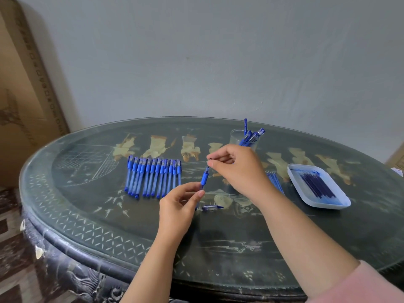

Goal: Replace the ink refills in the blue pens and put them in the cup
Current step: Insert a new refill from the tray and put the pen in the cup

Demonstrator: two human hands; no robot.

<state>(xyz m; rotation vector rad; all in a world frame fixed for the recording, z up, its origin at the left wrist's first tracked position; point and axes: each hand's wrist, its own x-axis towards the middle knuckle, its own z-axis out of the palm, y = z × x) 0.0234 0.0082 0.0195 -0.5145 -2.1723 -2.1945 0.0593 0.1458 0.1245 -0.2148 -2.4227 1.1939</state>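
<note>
A pink sleeve (371,283) is seen nearest, at the right forearm. The blue pen (205,177) is held up over the table (87,215), tilted slightly, between both hands. Its lower barrel is pinched by the left hand (177,206), fingers curled round it. The thin end above the blue grip is pinched by the right hand (238,169). A pen cap (212,207) is spotted lying just below the hands. A row of pens (153,176) is laid out to the left. Beyond the right hand, several pens are held in the clear cup (237,137). On the right, refills (317,186) are kept in a white tray (341,203).
</note>
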